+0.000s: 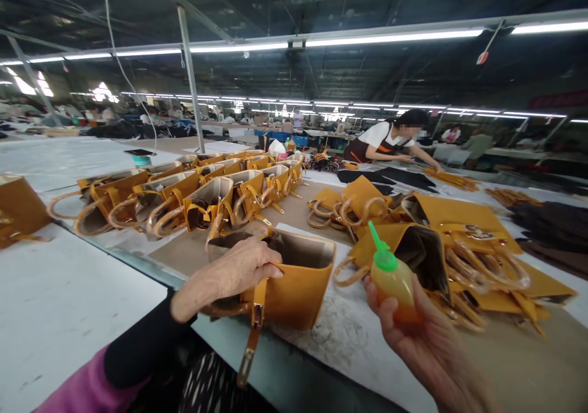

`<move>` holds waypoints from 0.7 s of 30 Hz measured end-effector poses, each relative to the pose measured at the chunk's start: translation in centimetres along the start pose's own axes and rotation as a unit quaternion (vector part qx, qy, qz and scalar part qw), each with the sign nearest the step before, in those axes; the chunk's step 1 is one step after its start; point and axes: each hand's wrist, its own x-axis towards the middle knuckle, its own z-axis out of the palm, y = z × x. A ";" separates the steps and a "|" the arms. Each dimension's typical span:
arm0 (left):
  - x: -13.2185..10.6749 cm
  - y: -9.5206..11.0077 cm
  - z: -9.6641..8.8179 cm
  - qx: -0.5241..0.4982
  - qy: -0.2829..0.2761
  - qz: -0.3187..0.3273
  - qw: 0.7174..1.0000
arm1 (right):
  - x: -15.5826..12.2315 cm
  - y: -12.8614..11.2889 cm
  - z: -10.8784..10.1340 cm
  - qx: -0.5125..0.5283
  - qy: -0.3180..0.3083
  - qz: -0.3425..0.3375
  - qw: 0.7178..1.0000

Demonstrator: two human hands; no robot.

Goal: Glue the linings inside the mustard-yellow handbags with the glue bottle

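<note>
My left hand (243,267) is closed on the upper edge of a mustard-yellow handbag (294,293), thumb outside and fingers over the rim. The bag stands near the table's front edge with its mouth open, showing a grey-beige lining. A strap (250,345) with metal fittings hangs from it past the edge. In my right hand (413,321) is a squeeze bottle (390,278) with a green nozzle cap, partly filled with orange-yellow liquid. The nozzle points up and to the left, apart from the held bag.
Rows of similar handbags (206,201) stand at the left and middle of the table (73,303). A pile of yellow bags (473,217) lies at the right. Across the table, a co-worker (386,140) reaches toward yellow pieces (452,180). Dark material (551,229) lies far right.
</note>
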 end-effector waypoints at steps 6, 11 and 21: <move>-1.3 0.5 2.0 -0.105 0.138 -0.050 0.984 | 0.9 2.4 5.5 -0.030 -0.060 0.022 0.998; -1.4 0.9 2.3 -0.135 0.279 -0.183 0.933 | 2.2 4.7 9.0 -0.049 -0.117 0.015 0.992; 4.3 -0.7 -0.9 0.018 -0.018 -0.320 0.947 | 4.5 6.3 8.9 -0.067 -0.132 -0.036 0.988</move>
